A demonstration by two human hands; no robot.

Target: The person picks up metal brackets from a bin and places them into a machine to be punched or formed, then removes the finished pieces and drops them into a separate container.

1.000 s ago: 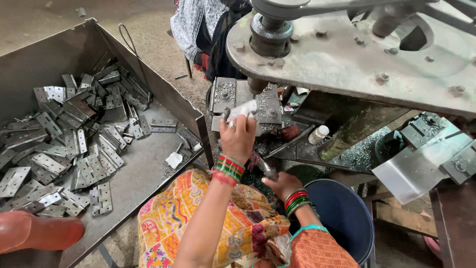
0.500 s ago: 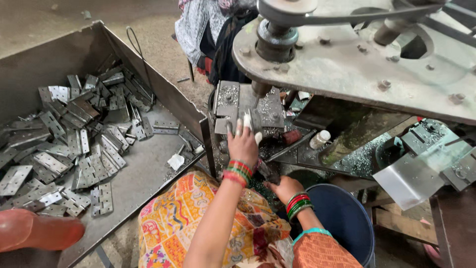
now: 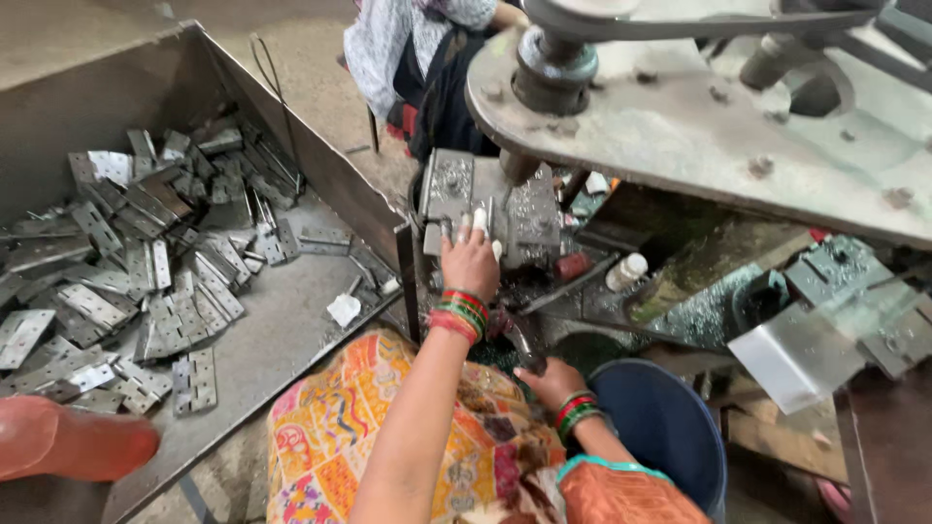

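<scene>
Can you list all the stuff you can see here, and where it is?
metal hinges: a big pile, grey, in the tray on the left
tray: one, grey metal, left side
press machine: one, grey, top right
metal block: one, grey, under the machine
small bottle: one, white, right of the block
bucket: one, blue, bottom right
other person: one, patterned clothes, top
left hand: bangles on the wrist, fingers on the block
right hand: bangles on the wrist, low, holding a dark handle

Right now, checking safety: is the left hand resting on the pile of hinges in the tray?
No, the left hand is up at the press block, apart from the hinges.
</scene>
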